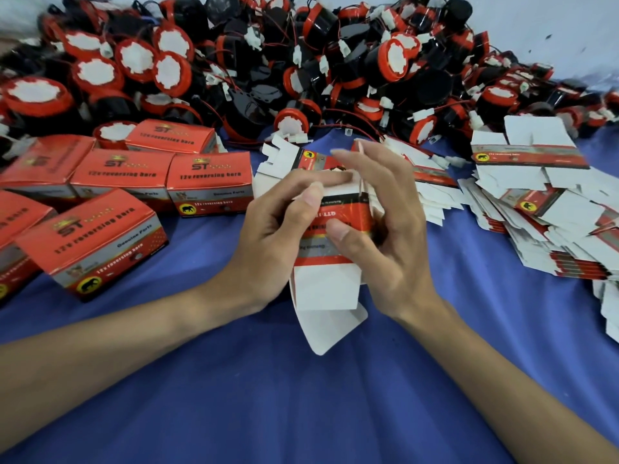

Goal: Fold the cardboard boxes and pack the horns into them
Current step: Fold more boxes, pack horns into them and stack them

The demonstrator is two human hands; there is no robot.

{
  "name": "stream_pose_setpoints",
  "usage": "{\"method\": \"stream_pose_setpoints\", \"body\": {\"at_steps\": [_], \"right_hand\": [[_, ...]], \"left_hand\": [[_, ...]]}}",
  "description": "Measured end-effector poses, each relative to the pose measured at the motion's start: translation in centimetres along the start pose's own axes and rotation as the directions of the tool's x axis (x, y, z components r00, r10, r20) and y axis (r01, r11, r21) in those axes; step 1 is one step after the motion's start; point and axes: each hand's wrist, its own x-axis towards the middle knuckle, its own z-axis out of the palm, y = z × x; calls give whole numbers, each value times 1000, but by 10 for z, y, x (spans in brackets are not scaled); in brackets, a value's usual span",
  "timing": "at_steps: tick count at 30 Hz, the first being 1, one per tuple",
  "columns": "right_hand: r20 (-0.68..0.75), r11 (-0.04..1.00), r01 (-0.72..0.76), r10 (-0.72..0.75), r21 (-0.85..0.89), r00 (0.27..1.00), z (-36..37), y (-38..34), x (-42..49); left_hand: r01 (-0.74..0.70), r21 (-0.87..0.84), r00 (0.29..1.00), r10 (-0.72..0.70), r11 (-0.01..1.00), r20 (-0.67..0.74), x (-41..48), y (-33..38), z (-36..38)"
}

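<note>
Blue cloth (301,396) covers the table, and a big heap of black-and-red horns (301,61) fills the far side. Closed red boxes (207,182) crowd the left, flat blanks (536,209) fan out on the right. Dead centre, the half-folded box (330,249) runs lengthwise away from the person, white flap open toward them. Left hand (281,226) grips its left side; right hand (382,229) clasps the right side, thumb pressing the printed face.
</note>
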Motion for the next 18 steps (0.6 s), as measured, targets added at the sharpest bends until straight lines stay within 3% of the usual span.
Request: {"method": "stream_pose_setpoints", "body": {"at_steps": [6, 18], "right_hand": [[3, 1000, 11, -11, 2, 1000, 2, -2, -1], [1, 1000, 7, -7, 25, 1000, 2, -2, -1]], "left_hand": [[36, 79, 999, -33, 996, -42, 0, -1, 1], [136, -31, 991, -136, 990, -1, -2, -1, -1]]}}
